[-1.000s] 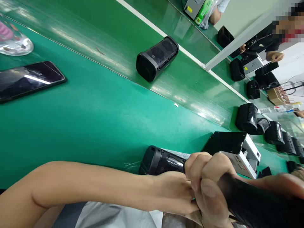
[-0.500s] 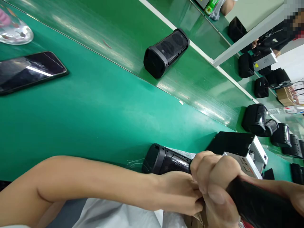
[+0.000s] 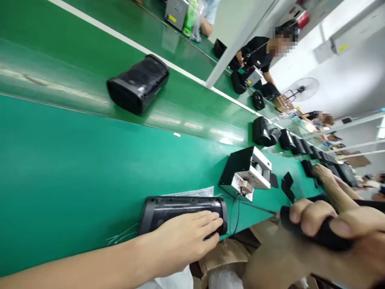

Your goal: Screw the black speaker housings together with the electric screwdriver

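A black cylindrical speaker (image 3: 177, 212) lies on its side at the near edge of the green bench (image 3: 75, 160). My left hand (image 3: 183, 241) rests flat on its near side, fingers stretched toward its right end. My right hand (image 3: 327, 237) is closed around the black handle of a screwdriver (image 3: 297, 222), whose thin shaft points left toward the speaker's right end. A clear plastic sheet (image 3: 192, 192) lies under the speaker.
A second black speaker (image 3: 138, 84) lies on the conveyor belt (image 3: 195, 116) beyond the bench. A black and white box device (image 3: 246, 172) stands to the right. Several more speakers (image 3: 264, 132) line the belt. Other people work farther along; one person's hand (image 3: 325, 174) reaches in at right.
The view has swung right and up. My hands have come apart: the right hand pulled the screwdriver away to the right, and the left hand now lies flat on the speaker.
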{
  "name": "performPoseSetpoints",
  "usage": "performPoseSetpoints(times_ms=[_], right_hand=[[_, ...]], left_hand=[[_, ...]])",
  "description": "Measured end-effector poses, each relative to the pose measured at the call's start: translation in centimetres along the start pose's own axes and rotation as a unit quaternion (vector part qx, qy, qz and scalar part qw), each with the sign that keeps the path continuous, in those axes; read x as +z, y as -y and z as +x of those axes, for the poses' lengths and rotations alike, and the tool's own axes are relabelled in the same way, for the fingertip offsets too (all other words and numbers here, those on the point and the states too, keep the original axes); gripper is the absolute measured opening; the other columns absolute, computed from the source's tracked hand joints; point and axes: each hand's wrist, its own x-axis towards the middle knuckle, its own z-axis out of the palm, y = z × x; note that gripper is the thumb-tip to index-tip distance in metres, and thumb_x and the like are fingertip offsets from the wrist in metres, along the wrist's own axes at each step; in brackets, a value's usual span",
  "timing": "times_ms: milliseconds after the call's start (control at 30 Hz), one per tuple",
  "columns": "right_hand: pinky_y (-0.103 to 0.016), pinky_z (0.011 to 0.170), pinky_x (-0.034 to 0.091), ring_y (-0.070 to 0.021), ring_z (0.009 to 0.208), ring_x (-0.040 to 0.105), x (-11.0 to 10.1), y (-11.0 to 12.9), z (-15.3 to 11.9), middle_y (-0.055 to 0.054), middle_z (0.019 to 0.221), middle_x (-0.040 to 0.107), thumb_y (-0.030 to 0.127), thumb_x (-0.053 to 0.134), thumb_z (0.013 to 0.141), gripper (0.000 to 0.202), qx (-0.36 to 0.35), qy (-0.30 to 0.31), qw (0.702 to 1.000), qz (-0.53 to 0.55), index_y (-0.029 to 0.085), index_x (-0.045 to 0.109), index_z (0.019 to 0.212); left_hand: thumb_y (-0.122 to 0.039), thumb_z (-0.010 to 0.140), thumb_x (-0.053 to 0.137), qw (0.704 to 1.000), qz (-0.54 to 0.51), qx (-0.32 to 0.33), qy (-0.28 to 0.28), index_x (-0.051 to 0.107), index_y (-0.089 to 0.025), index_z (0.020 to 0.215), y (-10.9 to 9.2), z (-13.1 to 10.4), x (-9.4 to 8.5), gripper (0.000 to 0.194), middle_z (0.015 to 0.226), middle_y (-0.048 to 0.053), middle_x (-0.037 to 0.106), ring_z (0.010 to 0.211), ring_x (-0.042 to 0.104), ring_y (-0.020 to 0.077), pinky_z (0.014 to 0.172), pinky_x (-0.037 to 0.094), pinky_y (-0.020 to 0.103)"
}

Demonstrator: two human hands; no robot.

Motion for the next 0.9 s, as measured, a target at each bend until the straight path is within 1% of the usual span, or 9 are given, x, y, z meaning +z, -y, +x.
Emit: performPoseSetpoints(times_ms=[67,167,267,400,600,700,800,867,900], right_hand=[[-0.027,0.033,0.038,-0.0104,0.033,0.038,-1.3,-1.4,1.5,0.010,0.055,0.039,0.044,0.078,0.088,0.047,-0.029,-0.032,0.998,-0.042,0.022,0.047,0.061],[-0.027,0.039,0.044,-0.0126,0.036,0.043,-2.7,-4.5,2.9,0.009,0.049,0.041,0.026,0.072,0.086,0.031,-0.024,-0.057,0.996,-0.070,0.022,0.050,0.064],[-0.027,0.042,0.048,-0.0124,0.039,0.046,-3.0,-6.9,3.1,0.010,0.055,0.046,0.027,0.077,0.088,0.032,-0.017,-0.062,0.996,-0.065,0.022,0.051,0.070],[-0.026,0.045,0.049,-0.0096,0.041,0.045,-2.7,-7.8,2.2,0.010,0.061,0.048,0.030,0.080,0.092,0.036,0.019,-0.043,0.998,-0.047,0.023,0.048,0.076],[-0.024,0.039,0.046,-0.0104,0.036,0.042,-2.3,-5.5,0.4,0.013,0.062,0.050,0.024,0.084,0.086,0.030,0.082,0.019,0.996,-0.018,0.025,0.055,0.093],[-0.023,0.034,0.040,-0.0089,0.032,0.037,-1.3,-2.7,0.4,0.012,0.057,0.041,0.020,0.076,0.084,0.025,0.054,0.049,0.997,0.002,0.022,0.052,0.075],[-0.031,0.028,0.028,-0.0094,0.028,0.028,-0.4,0.2,0.9,0.009,0.054,0.030,0.031,0.074,0.087,0.045,0.033,0.114,0.993,0.027,0.021,0.040,0.060],[-0.038,0.029,0.024,-0.0112,0.027,0.023,0.3,1.4,0.9,0.009,0.055,0.025,0.044,0.081,0.091,0.054,0.063,0.134,0.988,0.036,0.024,0.039,0.065],[-0.039,0.030,0.022,-0.0120,0.027,0.020,0.8,1.7,0.7,0.010,0.055,0.023,0.049,0.086,0.090,0.057,0.081,0.142,0.986,0.044,0.026,0.038,0.068]], left_hand=[[-0.044,0.083,0.084,1.000,0.023,0.010,-0.016,0.077,-0.021,0.133,0.1,-0.2,0.4,0.055,0.151,0.006,0.071,0.141,0.063,0.0223,0.118,0.053,0.034],[-0.049,0.083,0.080,0.998,0.057,0.027,-0.013,0.077,-0.026,0.134,0.1,-0.3,0.8,0.056,0.151,0.003,0.071,0.141,0.065,0.0210,0.116,0.054,0.033],[-0.045,0.083,0.081,0.999,0.047,0.020,0.015,0.075,-0.025,0.139,0.1,-0.4,0.7,0.060,0.155,0.004,0.068,0.145,0.061,0.0214,0.121,0.050,0.035],[-0.042,0.087,0.081,0.999,0.032,0.014,0.025,0.074,-0.024,0.141,0.1,-0.3,0.3,0.057,0.157,0.004,0.067,0.147,0.059,0.0222,0.123,0.047,0.037],[-0.040,0.090,0.078,0.999,0.032,0.015,0.028,0.074,-0.023,0.141,0.0,-0.1,0.4,0.053,0.157,0.005,0.066,0.147,0.059,0.0226,0.124,0.046,0.036],[-0.040,0.085,0.085,0.999,0.024,0.019,0.032,0.074,-0.021,0.141,-0.2,-0.2,0.5,0.061,0.160,0.007,0.064,0.150,0.055,0.0240,0.126,0.046,0.037],[-0.036,0.086,0.087,1.000,0.013,0.015,0.021,0.075,-0.018,0.137,-0.2,-0.1,0.2,0.056,0.156,0.010,0.066,0.146,0.058,0.0240,0.124,0.047,0.036],[-0.031,0.091,0.083,1.000,-0.007,0.006,0.015,0.077,-0.019,0.131,-0.1,0.1,-0.2,0.042,0.152,0.009,0.069,0.141,0.061,0.0219,0.122,0.046,0.032],[-0.030,0.095,0.079,1.000,-0.020,-0.014,0.017,0.079,-0.023,0.126,-0.1,0.3,-0.4,0.032,0.150,0.005,0.070,0.139,0.061,0.0187,0.121,0.045,0.028]])
